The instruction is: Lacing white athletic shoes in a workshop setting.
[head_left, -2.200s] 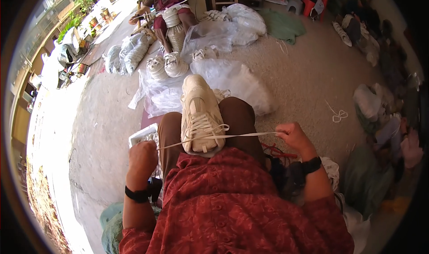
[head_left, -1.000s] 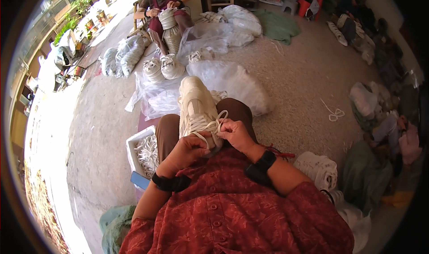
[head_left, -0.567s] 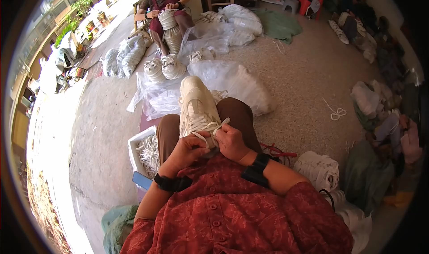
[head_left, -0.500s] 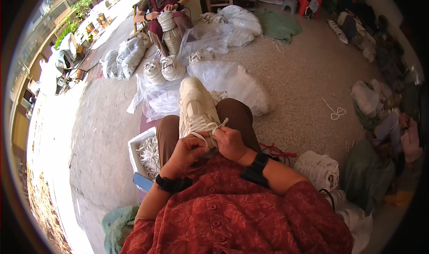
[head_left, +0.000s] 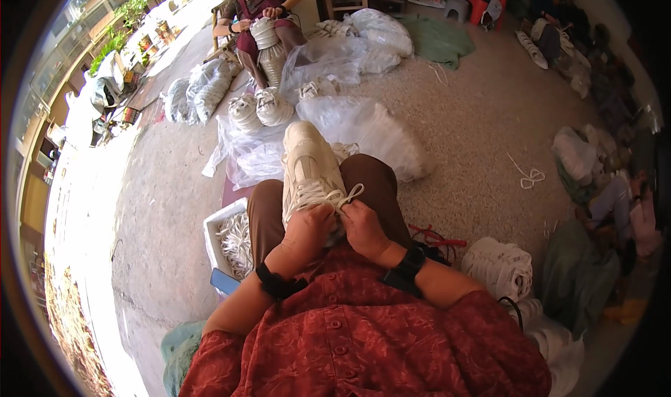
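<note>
A cream-white sneaker lies on my lap, toe pointing away from me, resting between my brown-trousered knees. My left hand and my right hand are pressed together at the shoe's near end, both with fingers closed on the white shoelace. A small loop of lace sticks up just above my fingers. Black bands sit on both wrists.
A white box of laces stands at my left knee. Clear plastic bags of white shoes lie ahead on the gravel floor. Another person sits farther off holding a white shoe. Loose lace and cloth piles lie right.
Earlier my hands were wide apart pulling the lace taut across the shoe. They have come together at the shoe's near end and now hold the lace close, with a loop formed.
</note>
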Motion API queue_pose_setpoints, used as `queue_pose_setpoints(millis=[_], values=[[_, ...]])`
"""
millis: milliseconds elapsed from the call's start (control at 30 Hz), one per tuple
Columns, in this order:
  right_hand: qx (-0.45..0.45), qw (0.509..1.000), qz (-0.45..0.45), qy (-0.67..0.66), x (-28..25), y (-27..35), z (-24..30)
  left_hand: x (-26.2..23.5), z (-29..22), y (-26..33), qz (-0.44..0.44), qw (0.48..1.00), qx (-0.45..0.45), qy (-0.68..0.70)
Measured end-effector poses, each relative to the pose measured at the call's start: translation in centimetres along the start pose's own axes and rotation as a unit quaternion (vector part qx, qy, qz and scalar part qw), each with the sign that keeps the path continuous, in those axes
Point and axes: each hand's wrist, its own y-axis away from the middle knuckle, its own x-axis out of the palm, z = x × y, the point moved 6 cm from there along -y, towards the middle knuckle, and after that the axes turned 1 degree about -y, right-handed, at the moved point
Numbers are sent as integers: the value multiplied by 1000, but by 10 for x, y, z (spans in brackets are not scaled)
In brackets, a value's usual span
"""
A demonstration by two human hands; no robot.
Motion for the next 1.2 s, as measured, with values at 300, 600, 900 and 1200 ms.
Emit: queue_pose_setpoints(millis=[300,600,900,1200], values=[[13,998,-59,20,-6,3,1,11,-9,0,-3,989,62,-135],[-43,997,3,68,-14,-7,25,-54,42,74,120,974,-151,116],[-223,951,208,51,44,-27,54,-19,90,88,-236,645,-278,671],[-215,956,182,79,47,-29,62,-6,95,79,-218,774,-264,533]])
